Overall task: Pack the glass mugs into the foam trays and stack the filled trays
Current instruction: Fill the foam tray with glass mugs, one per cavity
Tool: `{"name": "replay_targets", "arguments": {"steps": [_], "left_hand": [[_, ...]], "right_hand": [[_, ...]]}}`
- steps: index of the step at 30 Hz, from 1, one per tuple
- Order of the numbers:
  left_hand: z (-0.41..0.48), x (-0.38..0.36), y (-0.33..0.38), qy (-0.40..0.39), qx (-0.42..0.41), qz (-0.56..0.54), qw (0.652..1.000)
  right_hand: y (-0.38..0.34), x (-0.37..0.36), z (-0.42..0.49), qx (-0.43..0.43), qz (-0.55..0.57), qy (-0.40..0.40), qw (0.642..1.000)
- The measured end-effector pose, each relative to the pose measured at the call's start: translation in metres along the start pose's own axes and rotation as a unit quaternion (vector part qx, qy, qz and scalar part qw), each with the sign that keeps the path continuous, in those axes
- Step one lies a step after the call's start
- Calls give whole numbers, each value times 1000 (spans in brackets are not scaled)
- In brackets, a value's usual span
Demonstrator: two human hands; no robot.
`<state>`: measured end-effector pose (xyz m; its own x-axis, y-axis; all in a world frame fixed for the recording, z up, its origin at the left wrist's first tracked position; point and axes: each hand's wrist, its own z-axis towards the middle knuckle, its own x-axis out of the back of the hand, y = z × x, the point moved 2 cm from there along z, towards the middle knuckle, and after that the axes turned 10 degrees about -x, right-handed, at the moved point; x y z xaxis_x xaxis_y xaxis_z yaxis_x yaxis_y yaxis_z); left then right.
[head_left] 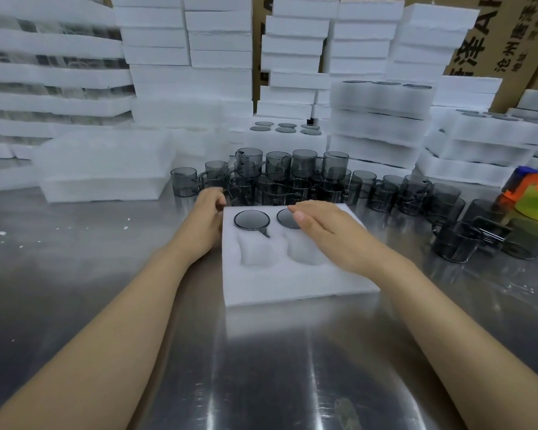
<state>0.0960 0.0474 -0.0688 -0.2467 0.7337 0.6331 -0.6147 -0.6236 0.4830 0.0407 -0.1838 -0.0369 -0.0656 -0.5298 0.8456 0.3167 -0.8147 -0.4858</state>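
2 mugs [251,220] in 1 foam tray [292,283], 2 empty pockets [257,249], 2 hands [204,217]

The only print stands on the cardboard box [516,82] behind the stacked foam trays [429,35], past the far right corner of the bench [261,352]. It runs sideways in black: a large "A" beside a large Chinese character that looks like "洋", both partly cut off. A smaller line alongside starts "沧州"; the rest of it, and a still smaller line next to it, are too blurred to read.
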Motion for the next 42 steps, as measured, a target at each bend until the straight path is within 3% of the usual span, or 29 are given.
{"name": "replay_targets", "arguments": {"steps": [3, 5, 13, 16, 20, 22, 25, 33, 42], "left_hand": [[4, 15, 15, 103, -39, -5, 994], [6, 24, 30, 121, -88, 5, 989], [-2, 11, 94, -12, -317, 95, 944], [-2, 12, 99, -45, -306, 54, 950], [-3, 13, 95, 24, -289, 0, 957], [-2, 13, 92, 63, -269, 15, 961], [-1, 10, 92, 63, -290, 64, 953], [-2, 9, 92, 51, -271, 62, 959], [-5, 12, 94, 69, -228, 14, 971]], "right_hand": [[0, 1, 0, 8, 19, 7, 1000], [0, 2, -1, 2, 39, 19, 999], [-2, 5, -3, 43, 77, 66, 994], [-4, 8, -4, 89, 107, 90, 986], [-2, 11, -2, 120, 141, 126, 975], [-2, 11, -2, 121, 151, 145, 970], [-4, 12, -4, 131, 148, 162, 967], [-9, 11, -8, 120, 205, 117, 964], [-9, 13, -8, 155, 34, 280, 947]]}}
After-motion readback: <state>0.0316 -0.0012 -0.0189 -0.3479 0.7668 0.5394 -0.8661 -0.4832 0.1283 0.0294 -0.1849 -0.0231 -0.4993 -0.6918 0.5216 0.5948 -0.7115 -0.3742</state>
